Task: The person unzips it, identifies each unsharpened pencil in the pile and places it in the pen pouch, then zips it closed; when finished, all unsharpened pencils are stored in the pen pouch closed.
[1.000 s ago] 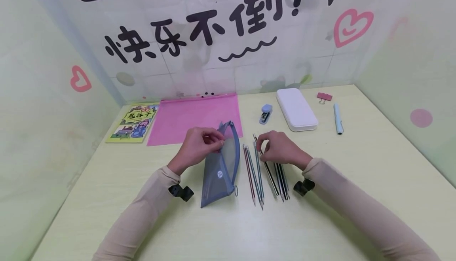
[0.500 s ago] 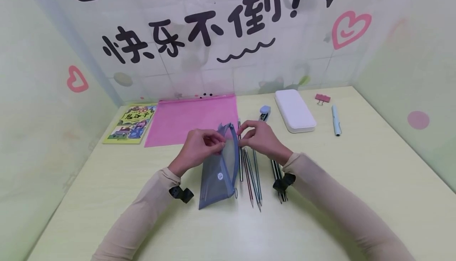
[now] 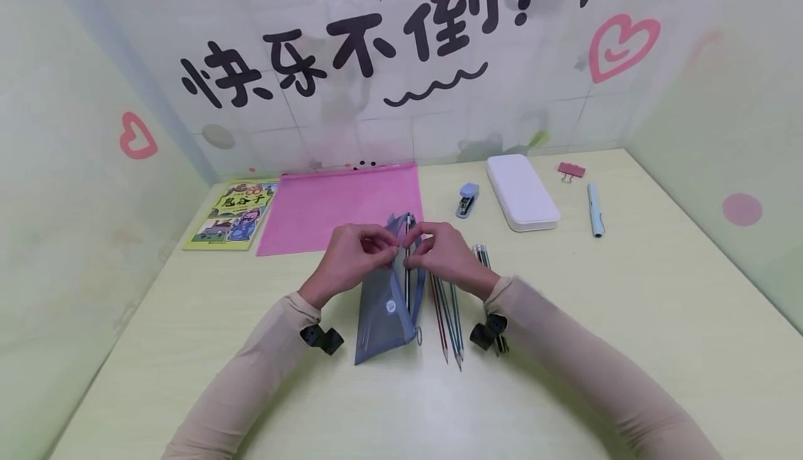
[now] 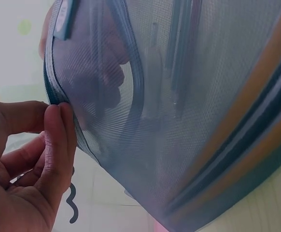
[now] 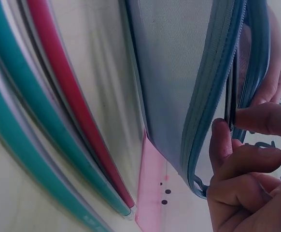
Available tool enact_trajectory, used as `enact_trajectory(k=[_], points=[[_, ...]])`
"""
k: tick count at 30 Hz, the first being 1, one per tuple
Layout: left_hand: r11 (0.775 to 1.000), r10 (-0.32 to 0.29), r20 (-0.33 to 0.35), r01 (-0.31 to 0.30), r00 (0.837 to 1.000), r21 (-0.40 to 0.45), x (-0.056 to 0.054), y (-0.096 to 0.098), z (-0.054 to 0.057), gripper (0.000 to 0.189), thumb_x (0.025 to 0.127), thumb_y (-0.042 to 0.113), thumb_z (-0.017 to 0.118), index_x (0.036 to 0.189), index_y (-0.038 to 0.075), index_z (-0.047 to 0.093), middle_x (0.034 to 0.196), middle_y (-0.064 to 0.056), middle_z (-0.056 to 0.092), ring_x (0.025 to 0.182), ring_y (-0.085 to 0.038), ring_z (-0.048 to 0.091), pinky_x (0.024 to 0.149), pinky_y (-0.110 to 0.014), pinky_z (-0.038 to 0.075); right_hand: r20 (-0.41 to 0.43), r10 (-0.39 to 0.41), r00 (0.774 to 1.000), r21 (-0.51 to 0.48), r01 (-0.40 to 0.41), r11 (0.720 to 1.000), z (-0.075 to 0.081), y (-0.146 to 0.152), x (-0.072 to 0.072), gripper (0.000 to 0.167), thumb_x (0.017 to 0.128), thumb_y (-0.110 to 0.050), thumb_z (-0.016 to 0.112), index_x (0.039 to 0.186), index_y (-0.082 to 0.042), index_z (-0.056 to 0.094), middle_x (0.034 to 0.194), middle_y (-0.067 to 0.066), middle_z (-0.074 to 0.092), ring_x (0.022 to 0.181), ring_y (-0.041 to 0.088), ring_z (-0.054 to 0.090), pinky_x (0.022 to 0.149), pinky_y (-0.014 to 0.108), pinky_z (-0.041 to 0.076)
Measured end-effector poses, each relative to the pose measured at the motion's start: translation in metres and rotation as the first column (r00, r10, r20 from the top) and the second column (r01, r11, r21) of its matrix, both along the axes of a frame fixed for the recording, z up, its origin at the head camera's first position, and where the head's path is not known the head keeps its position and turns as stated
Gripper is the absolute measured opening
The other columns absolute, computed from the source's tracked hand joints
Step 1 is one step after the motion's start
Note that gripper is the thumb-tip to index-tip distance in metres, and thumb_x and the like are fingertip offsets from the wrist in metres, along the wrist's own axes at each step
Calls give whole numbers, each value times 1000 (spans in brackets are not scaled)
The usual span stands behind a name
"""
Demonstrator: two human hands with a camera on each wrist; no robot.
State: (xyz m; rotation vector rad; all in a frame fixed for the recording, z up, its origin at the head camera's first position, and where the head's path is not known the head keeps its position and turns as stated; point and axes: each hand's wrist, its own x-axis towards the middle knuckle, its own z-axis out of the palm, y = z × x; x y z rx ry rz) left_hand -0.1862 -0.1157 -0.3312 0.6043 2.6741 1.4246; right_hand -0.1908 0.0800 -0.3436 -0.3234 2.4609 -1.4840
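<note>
On the near half of the tabletop, midway between its left and right edges, a few loose pencils lie with tips toward the near edge, just beside a blue mesh pouch; more dark pencils lie partly under the right wrist. The left hand pinches the pouch's zip edge between fingers and thumb. The right hand pinches a black pencil lengthwise within the pouch's open zip. Beyond, along the far edge: a book by the left corner, a pink folder, a stapler, a white case; near the right corner, a light-blue pen and, farthest, a binder clip.
</note>
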Motion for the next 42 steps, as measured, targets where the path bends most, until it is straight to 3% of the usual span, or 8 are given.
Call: enact_trajectory(k=[6,10,15,21,27,34,42], points=[[1000,1,-11,-1,1000,-10,1,0,0,11,90,9,73,99,3,76,85,-13,76,68,-13,70,63,-27,61,-60,57,997,85,-51,995,1,-1,3,23,84,-14,76,106,-10,68,80,8,73,69,15,63,60,24,48],[1000,-1,-9,1,1000,-6,1,0,0,13,90,8,73,99,1,76,85,-13,76,68,-13,69,63,-27,61,-166,50,985,204,-15,979,1,10,-1,27,85,-18,76,109,-8,67,79,7,72,65,16,62,57,24,48],[1000,3,-7,-3,1000,-5,1,2,0,11,89,7,73,98,3,77,85,-12,76,67,-13,68,63,-29,60,-225,34,974,316,40,948,3,41,-11,29,85,-22,76,106,-5,68,81,9,72,65,17,63,56,25,48],[1000,8,-11,-8,1000,-19,2,3,0,11,89,8,74,98,3,77,85,-11,76,68,-13,68,64,-27,60,-185,57,981,407,24,913,-7,84,-14,24,84,-22,77,98,-5,68,80,8,70,67,16,61,59,25,48],[1000,1,-15,-2,1000,-25,3,3,1,15,89,8,73,100,0,76,86,-12,76,69,-13,69,63,-26,59,-99,131,986,420,-78,904,-13,107,-6,15,81,-13,79,90,-6,68,76,6,67,67,15,56,59,26,45],[999,-15,-35,14,999,-32,2,3,-1,15,89,8,73,100,-1,76,85,-11,76,69,-13,68,64,-26,59,-56,164,985,464,-120,878,-16,109,1,15,77,-12,82,81,-8,68,72,4,67,63,13,56,59,25,45],[1000,-15,-19,14,1000,-27,4,3,-2,14,89,8,73,100,0,76,86,-11,76,69,-13,69,64,-26,60,-111,211,971,548,-118,828,-17,94,6,12,75,-5,77,82,-7,67,70,4,64,60,14,54,55,24,44]])
